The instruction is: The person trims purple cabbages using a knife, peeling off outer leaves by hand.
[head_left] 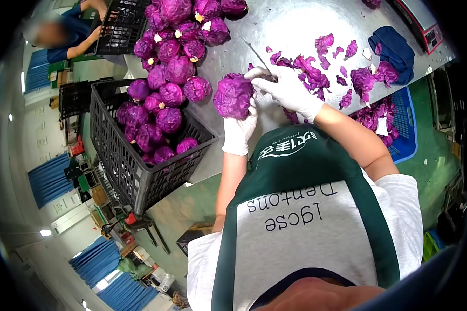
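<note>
Cabbage (233,97) is cupped by curled left hand (242,129), knife (258,55) gripped by curled right hand (291,93); leaves (315,78) seemingly stripped, upper right; heads (180,70) piled upper left, trimming unclear.

Left hand (242,127) partly hidden behind cabbage (233,96)

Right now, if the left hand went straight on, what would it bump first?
The purple cabbage in its grip: the gloved left hand points right at it, seemingly touching, though depth is hard to judge.
</note>
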Motion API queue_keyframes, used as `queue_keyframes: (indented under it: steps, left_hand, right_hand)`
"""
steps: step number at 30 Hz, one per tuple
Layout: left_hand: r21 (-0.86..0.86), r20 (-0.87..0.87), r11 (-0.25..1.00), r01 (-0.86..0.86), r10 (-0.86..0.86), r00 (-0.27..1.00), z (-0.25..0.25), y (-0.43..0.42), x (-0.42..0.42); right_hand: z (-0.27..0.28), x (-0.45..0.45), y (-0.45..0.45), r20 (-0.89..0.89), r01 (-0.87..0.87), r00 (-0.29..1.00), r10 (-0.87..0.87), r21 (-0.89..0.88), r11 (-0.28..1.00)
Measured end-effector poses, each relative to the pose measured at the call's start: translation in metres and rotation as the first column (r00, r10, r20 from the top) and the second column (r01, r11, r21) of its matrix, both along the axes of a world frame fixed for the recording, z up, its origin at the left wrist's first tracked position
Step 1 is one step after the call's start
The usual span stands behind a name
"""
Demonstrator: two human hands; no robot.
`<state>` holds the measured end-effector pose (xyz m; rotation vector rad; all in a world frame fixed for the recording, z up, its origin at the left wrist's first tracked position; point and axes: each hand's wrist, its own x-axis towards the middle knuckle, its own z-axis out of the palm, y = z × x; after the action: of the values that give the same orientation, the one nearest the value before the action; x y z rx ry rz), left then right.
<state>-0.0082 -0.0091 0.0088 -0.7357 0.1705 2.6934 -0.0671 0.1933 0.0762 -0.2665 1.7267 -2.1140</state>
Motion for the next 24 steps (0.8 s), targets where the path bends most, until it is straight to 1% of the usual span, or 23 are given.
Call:
queue_keyframes:
  steps: [1, 3, 6, 7, 10, 12, 13, 17, 20, 21, 22, 24]
  left_hand:
    - [-0.054, 0.053, 0.998, -0.023, 0.026, 0.998, -0.002, 0.001, 0.001]
    - [-0.107, 0.072, 0.993, -0.056, 0.064, 0.995, -0.006, 0.002, 0.002]
    - [-0.206, 0.098, 0.975, -0.079, 0.101, 0.99, 0.0, 0.008, 0.003]
    - [-0.233, 0.094, 0.969, -0.08, 0.104, 0.99, 0.004, 0.01, 0.004]
    - [-0.325, 0.114, 0.943, -0.069, 0.112, 0.987, 0.004, 0.01, 0.002]
    - [-0.405, 0.127, 0.912, -0.058, 0.118, 0.985, 0.0, 0.007, 0.0]
    - [-0.439, 0.157, 0.897, -0.048, 0.129, 0.979, 0.006, 0.01, 0.0]
    - [-0.43, 0.153, 0.903, -0.01, 0.083, 0.985, 0.012, 0.014, 0.003]
    - [-0.394, 0.13, 0.919, -0.018, 0.075, 0.989, 0.009, 0.012, 0.001]
    - [-0.395, 0.178, 0.917, -0.062, 0.143, 0.974, 0.008, 0.012, -0.001]
    - [-0.439, 0.172, 0.896, -0.062, 0.151, 0.973, 0.007, 0.011, -0.001]
    - [-0.526, 0.158, 0.848, -0.064, 0.171, 0.973, 0.007, 0.006, 0.001]
  right_hand:
    - [-0.001, 0.002, -0.003, -0.05, 0.006, 0.999, -0.005, 0.015, 1.0]
    - [-0.007, 0.004, -0.009, -0.179, 0.026, 0.984, -0.013, 0.073, 0.997]
    - [-0.013, 0.007, -0.017, -0.186, 0.033, 0.982, -0.022, 0.057, 0.998]
    - [-0.012, 0.008, -0.019, -0.184, 0.061, 0.982, -0.052, 0.041, 0.997]
    - [-0.005, 0.003, -0.014, 0.013, -0.094, 0.996, 0.093, 0.089, 0.992]
    - [-0.007, 0.002, -0.013, 0.143, -0.122, 0.982, 0.122, -0.008, 0.993]
    - [-0.008, 0.001, -0.013, 0.206, -0.131, 0.968, 0.141, -0.058, 0.99]
    - [-0.01, -0.007, -0.003, 0.261, -0.209, 0.941, 0.217, -0.059, 0.976]
    - [0.006, -0.004, 0.012, 0.178, -0.288, 0.935, 0.307, -0.123, 0.95]
    - [0.007, -0.005, 0.02, 0.202, -0.376, 0.891, 0.407, -0.177, 0.91]
    - [0.014, -0.005, 0.029, 0.216, -0.419, 0.861, 0.461, -0.214, 0.883]
    - [0.018, -0.008, 0.043, 0.215, -0.48, 0.842, 0.494, -0.12, 0.869]
